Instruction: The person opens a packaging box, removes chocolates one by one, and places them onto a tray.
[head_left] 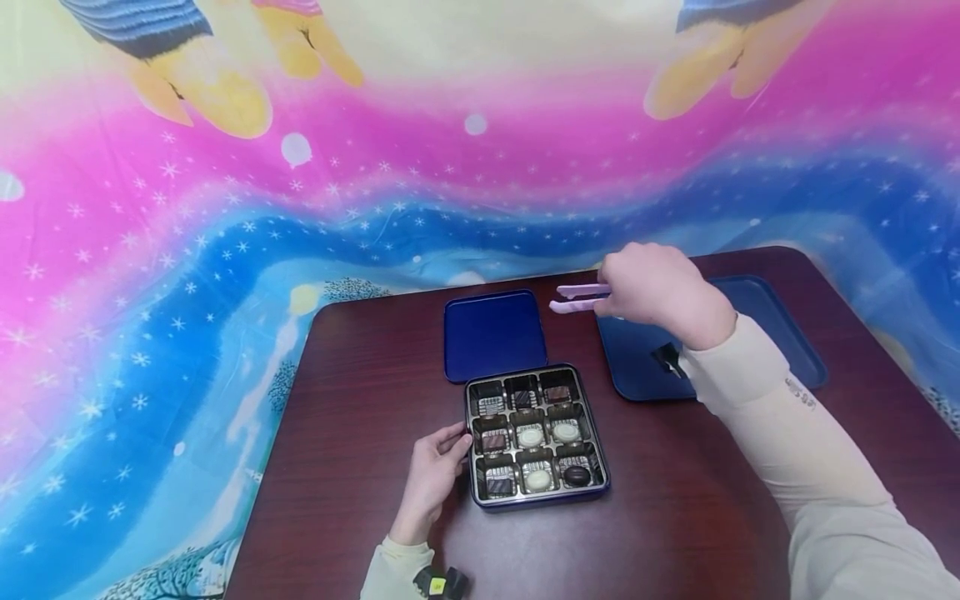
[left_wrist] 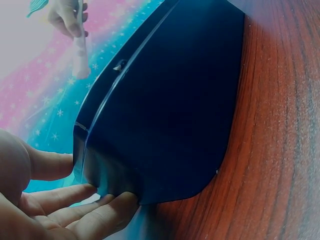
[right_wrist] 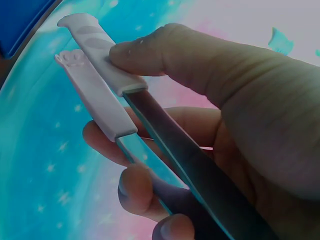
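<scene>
My left hand [head_left: 437, 467] holds the left side of a square, dark blue chocolate tin [head_left: 540, 502], thumb at its rim and fingers against its side wall. Inside, chocolates sit in several small compartments: pale white ones such as this white chocolate [head_left: 537, 479], a dark oval chocolate [head_left: 577, 475], and square brown ones. Up at the back right, my right hand [head_left: 660, 292] grips a pair of tongs [right_wrist: 97, 100] with pale pink tips. The tongs' tips stand apart with nothing between them, pointing left, as the right wrist view also shows.
Behind the tin lies a flat blue square lid [head_left: 493, 337]. A larger dark blue tray [head_left: 772, 333] rests at the right of the brown table [head_left: 360, 400], partly hidden under my right forearm. A colourful printed cloth [head_left: 375, 167] hangs along the table's far side.
</scene>
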